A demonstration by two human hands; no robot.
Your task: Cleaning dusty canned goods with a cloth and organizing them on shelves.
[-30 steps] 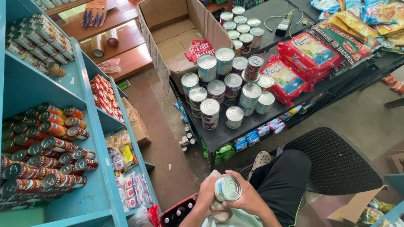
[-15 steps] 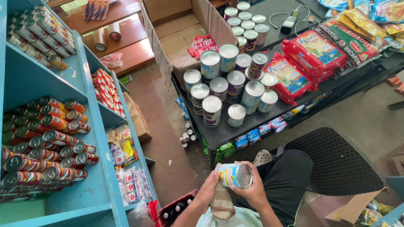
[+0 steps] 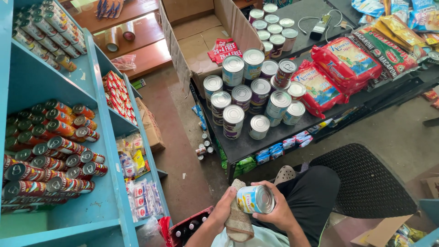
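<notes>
Right hand [image 3: 274, 212] curled around a tin can [image 3: 256, 199], clamped on its side so the can lay sideways above the lap, silver end facing right. Left hand [image 3: 224, 211] gripped a brown cloth [image 3: 238, 218] pressed against the can's other end. Stacked cans [image 3: 249, 98] stood along the black table's [image 3: 247, 145] near edge.

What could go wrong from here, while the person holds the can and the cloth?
1. The right hand grips the can on its side above the lap; it might slip and fall toward the floor.
2. The left hand presses the cloth near the can's metal rim, which may scrape fingers.
3. The stacked cans on the black table stand close to its edge and could topple if bumped.
</notes>
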